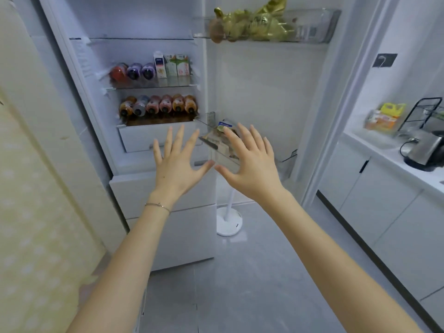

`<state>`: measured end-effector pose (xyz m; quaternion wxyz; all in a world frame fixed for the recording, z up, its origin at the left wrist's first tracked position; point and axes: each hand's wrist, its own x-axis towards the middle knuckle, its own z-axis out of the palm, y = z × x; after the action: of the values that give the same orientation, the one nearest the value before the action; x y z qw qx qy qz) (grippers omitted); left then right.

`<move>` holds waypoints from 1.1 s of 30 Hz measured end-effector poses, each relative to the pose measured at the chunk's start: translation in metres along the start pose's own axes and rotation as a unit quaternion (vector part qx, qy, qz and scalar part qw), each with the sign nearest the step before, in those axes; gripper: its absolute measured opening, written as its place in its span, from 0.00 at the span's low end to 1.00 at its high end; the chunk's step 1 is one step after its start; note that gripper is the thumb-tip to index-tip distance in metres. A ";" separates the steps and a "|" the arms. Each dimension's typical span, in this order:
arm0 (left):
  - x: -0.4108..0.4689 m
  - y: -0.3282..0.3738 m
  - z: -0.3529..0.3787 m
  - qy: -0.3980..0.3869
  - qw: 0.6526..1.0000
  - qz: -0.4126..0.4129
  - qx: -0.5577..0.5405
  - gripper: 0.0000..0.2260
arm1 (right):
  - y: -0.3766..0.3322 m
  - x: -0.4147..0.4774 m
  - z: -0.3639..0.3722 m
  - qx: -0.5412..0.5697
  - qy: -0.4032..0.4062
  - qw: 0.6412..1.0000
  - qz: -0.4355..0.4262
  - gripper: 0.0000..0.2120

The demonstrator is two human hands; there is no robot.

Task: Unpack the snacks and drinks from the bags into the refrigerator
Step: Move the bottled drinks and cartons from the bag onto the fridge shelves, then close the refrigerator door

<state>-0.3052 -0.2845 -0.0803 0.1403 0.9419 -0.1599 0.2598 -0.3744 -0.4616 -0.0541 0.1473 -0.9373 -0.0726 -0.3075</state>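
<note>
Left hand [176,162] and right hand [249,164] are spread wide, holding nothing. Snacks [222,138] lie in the door bin [219,156], just behind the right fingers [242,138].

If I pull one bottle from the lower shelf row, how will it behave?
The bottles lie on their sides, caps forward, so one probably rolls once freed. They look full, so likely heavy for their size. Those packed beside it may shift too.

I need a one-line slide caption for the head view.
Open left hand and right hand hover before the refrigerator, bottles and cartons on its shelves.
</note>
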 end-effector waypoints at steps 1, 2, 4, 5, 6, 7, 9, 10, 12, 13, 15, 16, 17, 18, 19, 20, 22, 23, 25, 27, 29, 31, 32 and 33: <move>-0.002 0.014 0.001 0.000 1.000 -0.006 -0.007 0.37 | 0.009 -0.004 -0.010 0.003 -0.001 1.000 -0.005 0.35; -0.005 0.030 0.002 -0.003 1.000 -0.009 -0.015 0.37 | 0.018 -0.008 -0.020 0.006 -0.001 1.000 -0.009 0.35; -0.011 0.061 0.007 -0.006 1.000 -0.007 -0.023 0.39 | 0.039 -0.017 -0.038 0.007 -0.003 1.000 -0.018 0.35; -0.012 0.076 0.009 -0.005 1.000 -0.004 -0.024 0.40 | 0.049 -0.020 -0.046 0.004 -0.004 1.000 -0.022 0.35; -0.013 0.091 0.011 -0.005 1.000 -0.004 -0.026 0.41 | 0.059 -0.024 -0.053 0.001 -0.004 1.000 -0.025 0.35; -0.013 0.104 0.011 -0.005 1.000 -0.005 -0.029 0.42 | 0.068 -0.028 -0.061 0.000 -0.002 1.000 -0.026 0.35; -0.010 0.127 0.008 0.005 0.999 -0.007 -0.034 0.42 | 0.086 -0.033 -0.073 0.014 0.019 0.999 -0.024 0.34; -0.009 0.137 0.005 0.012 0.999 -0.005 -0.036 0.41 | 0.095 -0.034 -0.079 0.025 0.039 0.999 -0.025 0.33; -0.004 0.153 -0.001 0.027 0.999 0.001 -0.037 0.38 | 0.112 -0.035 -0.086 0.044 0.085 0.995 -0.024 0.33; -0.001 0.159 -0.003 0.033 0.999 0.002 -0.034 0.36 | 0.120 -0.034 -0.088 0.051 0.101 0.994 -0.016 0.33; 0.004 0.169 -0.008 0.040 0.999 0.004 -0.024 0.35 | 0.135 -0.032 -0.092 0.066 0.103 0.992 0.010 0.35; 0.006 0.173 -0.011 0.042 0.999 0.007 -0.019 0.35 | 0.141 -0.031 -0.094 0.071 0.101 0.992 0.021 0.36; 0.008 0.176 -0.012 0.042 0.999 0.010 -0.018 0.34 | 0.146 -0.029 -0.095 0.075 0.102 0.992 0.028 0.38; 0.009 0.178 -0.014 0.040 0.999 0.011 -0.019 0.34 | 0.151 -0.027 -0.096 0.079 0.102 0.991 0.036 0.39; 0.010 0.180 -0.016 0.038 0.999 0.013 -0.021 0.34 | 0.156 -0.024 -0.096 0.084 0.100 0.990 0.044 0.40; 0.012 0.182 -0.018 0.035 0.999 0.014 -0.023 0.34 | 0.159 -0.021 -0.096 0.093 0.095 0.990 0.055 0.41; 0.014 0.185 -0.022 0.031 0.999 0.016 -0.028 0.34 | 0.164 -0.013 -0.096 0.114 0.087 0.987 0.074 0.42; 0.014 0.186 -0.023 0.029 0.999 0.016 -0.030 0.34 | 0.165 -0.010 -0.095 0.125 0.083 0.985 0.082 0.43; 0.014 0.188 -0.025 0.026 0.999 0.016 -0.035 0.34 | 0.168 -0.002 -0.095 0.151 0.075 0.981 0.096 0.43; 0.015 0.188 -0.026 0.022 0.999 0.018 -0.041 0.34 | 0.171 0.003 -0.094 0.180 0.062 0.976 0.107 0.44; 0.015 0.187 -0.026 0.018 0.999 0.017 -0.042 0.34 | 0.171 0.006 -0.091 0.204 0.049 0.972 0.107 0.45; 0.016 0.186 -0.027 0.019 0.999 0.016 -0.041 0.34 | 0.170 0.007 -0.086 0.206 0.050 0.972 0.102 0.45; 0.017 0.185 -0.027 0.021 0.999 0.015 -0.042 0.34 | 0.169 0.007 -0.085 0.204 0.054 0.972 0.101 0.45; 0.016 0.185 -0.027 0.024 0.999 0.014 -0.046 0.34 | 0.168 0.007 -0.084 0.205 0.058 0.972 0.102 0.45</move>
<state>-0.3729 -0.4474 -0.0160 0.1834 0.9258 -0.1815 0.2763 -0.3774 -0.6468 -0.0246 0.3706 -0.8704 -0.0292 -0.3230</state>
